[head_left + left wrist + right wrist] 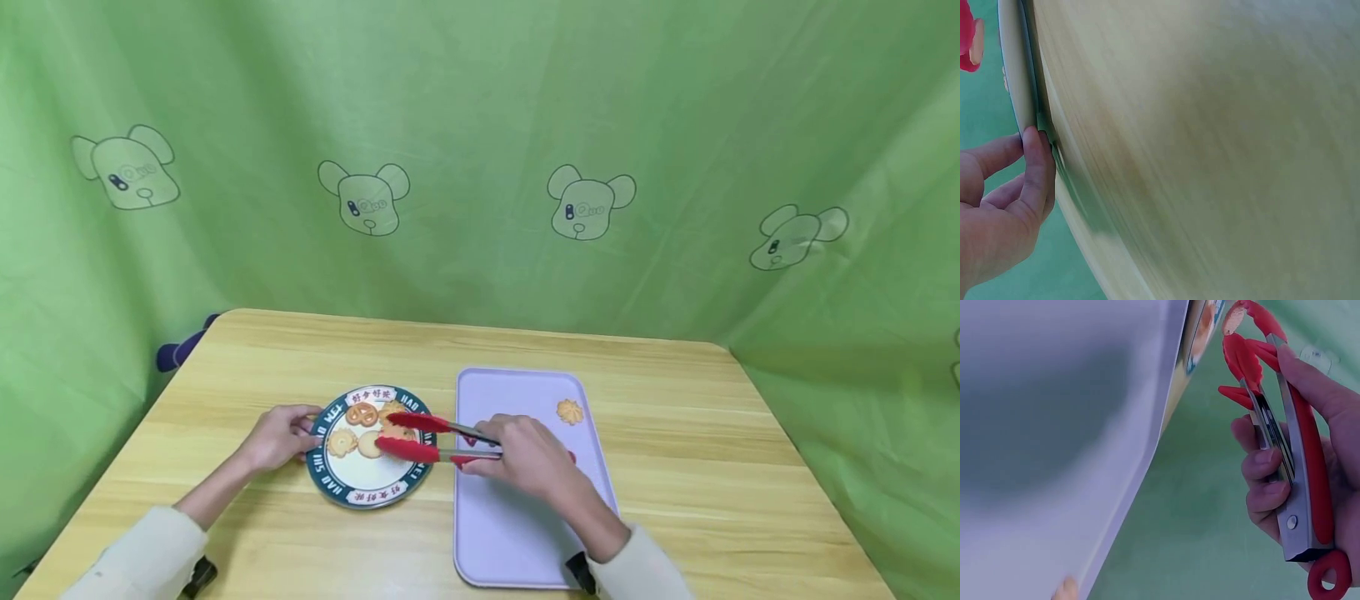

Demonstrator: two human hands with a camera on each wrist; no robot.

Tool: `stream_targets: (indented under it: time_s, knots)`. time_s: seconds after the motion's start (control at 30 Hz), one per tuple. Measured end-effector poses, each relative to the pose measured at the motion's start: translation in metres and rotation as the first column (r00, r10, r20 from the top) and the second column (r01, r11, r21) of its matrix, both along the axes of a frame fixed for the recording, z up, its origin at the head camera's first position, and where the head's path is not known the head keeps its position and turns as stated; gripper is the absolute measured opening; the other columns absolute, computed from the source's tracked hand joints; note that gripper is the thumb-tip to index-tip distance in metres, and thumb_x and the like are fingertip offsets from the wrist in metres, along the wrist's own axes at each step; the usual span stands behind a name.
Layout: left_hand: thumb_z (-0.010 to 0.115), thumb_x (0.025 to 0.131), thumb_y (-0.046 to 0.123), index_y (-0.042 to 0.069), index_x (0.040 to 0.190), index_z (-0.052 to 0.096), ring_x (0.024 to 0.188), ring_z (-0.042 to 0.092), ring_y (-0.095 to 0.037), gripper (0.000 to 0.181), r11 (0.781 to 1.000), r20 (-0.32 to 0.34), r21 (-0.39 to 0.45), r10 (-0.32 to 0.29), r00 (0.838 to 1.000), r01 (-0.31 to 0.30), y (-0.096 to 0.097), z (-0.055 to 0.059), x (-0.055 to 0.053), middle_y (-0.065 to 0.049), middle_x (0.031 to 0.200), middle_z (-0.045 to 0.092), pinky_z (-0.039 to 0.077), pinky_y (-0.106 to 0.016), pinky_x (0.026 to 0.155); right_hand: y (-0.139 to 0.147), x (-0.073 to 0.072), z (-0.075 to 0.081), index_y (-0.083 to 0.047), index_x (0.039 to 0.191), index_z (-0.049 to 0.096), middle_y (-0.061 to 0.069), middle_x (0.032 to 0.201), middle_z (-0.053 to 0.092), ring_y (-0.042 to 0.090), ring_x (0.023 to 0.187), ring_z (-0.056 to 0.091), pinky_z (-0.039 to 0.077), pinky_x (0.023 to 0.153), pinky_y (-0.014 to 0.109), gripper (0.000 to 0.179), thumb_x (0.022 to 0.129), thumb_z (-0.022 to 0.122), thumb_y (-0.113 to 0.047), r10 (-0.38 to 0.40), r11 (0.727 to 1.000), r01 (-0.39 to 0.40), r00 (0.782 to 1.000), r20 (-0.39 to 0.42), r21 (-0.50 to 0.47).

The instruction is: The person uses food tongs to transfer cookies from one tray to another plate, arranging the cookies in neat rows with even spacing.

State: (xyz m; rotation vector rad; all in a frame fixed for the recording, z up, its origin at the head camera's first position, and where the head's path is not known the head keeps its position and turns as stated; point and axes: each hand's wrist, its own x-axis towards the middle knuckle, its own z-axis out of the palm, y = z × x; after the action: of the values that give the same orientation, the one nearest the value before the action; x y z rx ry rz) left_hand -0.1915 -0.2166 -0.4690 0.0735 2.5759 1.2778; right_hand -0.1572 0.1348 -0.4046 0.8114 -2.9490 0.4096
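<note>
My left hand (276,439) pinches the left rim of a round plate (367,481) with a dark teal, lettered border. In the left wrist view its thumb is on the top side and its fingers are beneath. My right hand (528,457) grips red-and-silver food tongs (1300,456), their red tips over the plate. Between those tips is a pale cookie (1234,320). On the plate lie a pretzel-shaped cookie (362,414), a flower-shaped cookie (342,442), a plain round cookie (368,444) and others partly hidden by the tongs.
A lilac rectangular tray (502,533) lies right of the plate, under my right hand. One flower-shaped cookie (570,412) is near its far right corner. Everything stands on a wood-grain table (697,467), with a green printed curtain (480,275) behind it.
</note>
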Motion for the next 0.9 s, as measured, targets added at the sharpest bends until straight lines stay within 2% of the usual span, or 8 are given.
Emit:
stream_targets:
  time_s: [0.2,0.37,0.53,0.7,0.9]
  knots:
    - [0.065,0.082,-0.002,-0.012,0.131,0.046,0.069,0.061,-0.016,0.053,1.000,0.003,0.004,-0.004,1.000,0.004,-0.001,0.001,0.000,-0.018,0.094,0.062,0.058,-0.025,0.056,-0.024,0.004,-0.006,-0.009,0.109,0.071,-0.001,0.086,0.069,0.006,0.066,0.051,0.049,0.060,0.023,0.051,0.076,0.074,-0.048,0.070,0.998,-0.070,0.996,0.049,0.007]
    - [0.065,0.082,-0.002,-0.012,0.131,0.046,0.069,0.061,-0.016,0.053,1.000,0.002,0.012,-0.004,1.000,0.004,-0.002,0.000,0.001,-0.018,0.095,0.061,0.058,-0.025,0.056,-0.034,0.007,-0.010,-0.011,0.109,0.070,0.000,0.091,0.070,0.005,0.067,0.052,0.050,0.063,0.024,0.050,0.076,0.073,-0.048,0.090,0.994,-0.093,0.994,0.056,0.059]
    - [0.064,0.083,-0.001,-0.011,0.132,0.046,0.069,0.060,-0.016,0.053,1.000,0.010,0.009,0.006,1.000,-0.006,-0.002,-0.001,0.000,-0.017,0.095,0.060,0.058,-0.025,0.057,-0.040,0.009,-0.013,-0.011,0.114,0.069,-0.001,0.096,0.070,0.004,0.069,0.052,0.053,0.067,0.026,0.054,0.076,0.072,-0.051,0.090,0.988,-0.095,0.995,0.052,0.122]
    - [0.063,0.083,-0.001,-0.011,0.132,0.046,0.070,0.060,-0.016,0.053,1.000,0.015,0.008,-0.001,1.000,0.001,-0.001,-0.001,-0.001,-0.017,0.096,0.061,0.058,-0.025,0.057,-0.042,0.010,-0.016,-0.013,0.112,0.070,-0.003,0.093,0.069,0.005,0.067,0.051,0.051,0.063,0.025,0.052,0.075,0.074,-0.049,0.084,0.988,-0.088,0.996,0.044,0.123]
    - [0.065,0.083,-0.002,-0.012,0.131,0.046,0.069,0.060,-0.016,0.052,1.000,0.002,0.007,-0.012,1.000,0.012,-0.001,0.000,0.000,-0.017,0.094,0.061,0.058,-0.025,0.056,-0.041,0.011,-0.015,-0.013,0.113,0.069,-0.002,0.097,0.070,0.005,0.070,0.053,0.054,0.069,0.027,0.056,0.073,0.074,-0.053,0.079,0.989,-0.085,0.995,0.055,0.123]
